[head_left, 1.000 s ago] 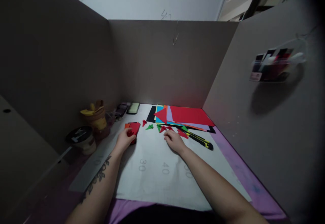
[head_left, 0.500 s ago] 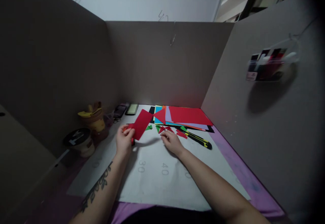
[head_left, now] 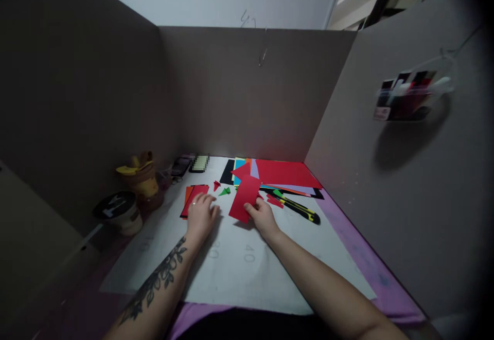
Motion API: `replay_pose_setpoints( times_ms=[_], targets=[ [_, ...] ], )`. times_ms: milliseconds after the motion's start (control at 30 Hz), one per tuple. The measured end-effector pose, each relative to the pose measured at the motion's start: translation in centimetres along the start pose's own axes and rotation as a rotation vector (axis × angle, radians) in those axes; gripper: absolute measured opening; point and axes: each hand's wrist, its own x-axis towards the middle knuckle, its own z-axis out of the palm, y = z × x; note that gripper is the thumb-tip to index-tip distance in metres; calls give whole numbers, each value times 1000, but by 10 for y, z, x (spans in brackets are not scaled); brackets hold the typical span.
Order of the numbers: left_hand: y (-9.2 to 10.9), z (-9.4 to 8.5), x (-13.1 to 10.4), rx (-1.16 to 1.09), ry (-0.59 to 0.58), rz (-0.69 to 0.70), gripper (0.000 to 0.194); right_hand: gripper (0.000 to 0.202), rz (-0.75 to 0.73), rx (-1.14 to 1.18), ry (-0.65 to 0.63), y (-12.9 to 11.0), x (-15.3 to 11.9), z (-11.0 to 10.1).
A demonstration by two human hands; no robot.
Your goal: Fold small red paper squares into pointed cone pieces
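A red rectangle of paper (head_left: pixel 245 196) is pinched at its lower right edge by my right hand (head_left: pixel 264 216), raised a little over the white sheet. My left hand (head_left: pixel 201 215) has its fingers spread and holds nothing visible. It hovers at, or rests on, a small pile of red, orange and black paper strips (head_left: pixel 198 194); whether it touches them I cannot tell. Between the hands lie a green folded paper piece (head_left: pixel 224 191) and a red folded piece (head_left: pixel 216 185). Red scraps (head_left: pixel 275 202) and a black-and-yellow box cutter (head_left: pixel 301 210) lie beyond my right hand.
Coloured paper sheets (head_left: pixel 287 174) are stacked at the back right. On the left stand a dark-lidded tub (head_left: pixel 119 211) and a yellow-brown pot (head_left: pixel 141 178). A phone (head_left: pixel 181 165) lies at the back left. Grey partitions (head_left: pixel 247 93) enclose the table; a clear pouch (head_left: pixel 411 93) hangs on the right.
The red paper rectangle has passed from my left hand to my right and moved rightward. My left hand has let go and opened over the strips, which now show.
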Motion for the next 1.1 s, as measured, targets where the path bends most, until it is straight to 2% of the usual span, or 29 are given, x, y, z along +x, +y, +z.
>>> replay_pose_setpoints(
  times_ms=[100, 200, 333, 467, 600, 833, 967, 1100],
  targets=[
    [-18, -9, 14, 216, 34, -108, 39, 39, 44, 53, -4, 1, -2, 1],
    [-31, -13, 23, 352, -29, -166, 32, 37, 77, 83, -28, -2, -7, 5],
    [-35, -17, 27, 434, -87, -190, 32, 34, 95, 93, -54, -6, -11, 8],
    [-39, -22, 30, 429, -76, -195, 37, 35, 113, 104, -65, -7, -10, 6],
    [-44, -30, 31, 415, 12, -193, 34, 36, 115, 113, -65, -6, -10, 6],
    [-39, -47, 24, 337, 279, -193, 34, 35, 108, 109, -65, -7, -11, 5],
    [-35, -49, 23, 230, 340, -144, 29, 34, 114, 111, -68, -6, -10, 6],
    [-39, -49, 26, 115, 399, -148, 29, 34, 116, 110, -72, -6, -10, 6]
  ],
)
